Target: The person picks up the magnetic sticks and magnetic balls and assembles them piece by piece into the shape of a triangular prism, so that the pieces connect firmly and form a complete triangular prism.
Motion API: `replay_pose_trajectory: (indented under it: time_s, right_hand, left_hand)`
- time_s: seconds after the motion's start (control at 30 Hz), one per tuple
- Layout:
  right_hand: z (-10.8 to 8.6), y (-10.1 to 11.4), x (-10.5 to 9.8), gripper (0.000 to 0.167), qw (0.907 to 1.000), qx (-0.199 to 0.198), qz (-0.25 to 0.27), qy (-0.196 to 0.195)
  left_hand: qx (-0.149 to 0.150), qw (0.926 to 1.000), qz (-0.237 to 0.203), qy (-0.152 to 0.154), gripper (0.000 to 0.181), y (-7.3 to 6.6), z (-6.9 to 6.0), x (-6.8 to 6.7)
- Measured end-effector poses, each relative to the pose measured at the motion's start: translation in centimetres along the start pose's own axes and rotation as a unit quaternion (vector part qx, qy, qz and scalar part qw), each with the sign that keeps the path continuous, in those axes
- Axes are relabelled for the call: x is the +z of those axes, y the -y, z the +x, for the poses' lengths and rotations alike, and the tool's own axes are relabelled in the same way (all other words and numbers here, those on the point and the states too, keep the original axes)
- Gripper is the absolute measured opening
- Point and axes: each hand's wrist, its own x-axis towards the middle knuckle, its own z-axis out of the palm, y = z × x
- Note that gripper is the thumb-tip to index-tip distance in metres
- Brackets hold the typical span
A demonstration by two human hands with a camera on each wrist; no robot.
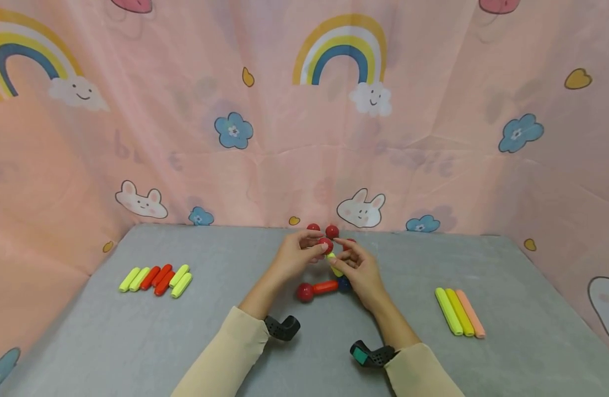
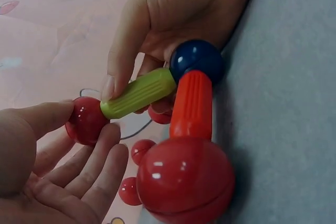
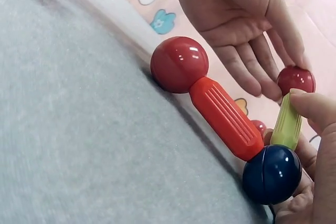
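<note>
Between thumb and fingers, my left hand [image 1: 296, 255] pinches a red ball [image 2: 87, 120] at the upper end of a yellow-green stick [image 2: 140, 93]. My right hand [image 1: 361, 273] grips that stick, its thumb near the ball in the right wrist view. The stick's lower end meets a dark blue ball [image 3: 272, 174], with the right fingers behind it. From the blue ball an orange-red stick [image 3: 227, 118] runs along the table to a larger-looking red ball [image 3: 179, 64]. Ball and stick touch at the pinched end; how firmly they are joined I cannot tell.
More red balls [image 1: 332, 231] lie behind the hands, near the table's back edge. Several short yellow-green and red sticks [image 1: 163, 284] lie on the left of the grey table [image 1: 135, 342]. Three longer sticks [image 1: 461, 312], green, yellow and peach, lie on the right. A patterned pink cloth hangs behind.
</note>
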Motion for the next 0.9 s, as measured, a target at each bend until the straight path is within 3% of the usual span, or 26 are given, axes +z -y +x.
replay_pose_trajectory:
  time_s: [0.33,0.53,0.8,0.9]
  right_hand:
    - [0.2,-0.2,0.1,0.047,0.9991,0.002,0.02,0.037]
    - [0.0,-0.1,0.1,0.044,0.9991,0.021,0.019,0.033]
    - [0.1,-0.2,-0.3,0.043,0.9996,0.012,0.017,0.021]
    - [0.2,-0.1,-0.2,0.043,0.9994,0.017,0.019,0.025]
  left_hand:
    - [0.002,0.9998,0.006,0.02,0.033,0.2,0.1,-0.3]
    - [-0.011,0.9981,0.057,0.023,0.033,0.0,-0.2,-1.3]
    - [0.028,0.9874,0.156,0.009,0.027,-3.0,-1.8,-2.1]
    - [0.029,0.9825,0.184,0.013,0.026,-4.0,-2.9,-2.6]
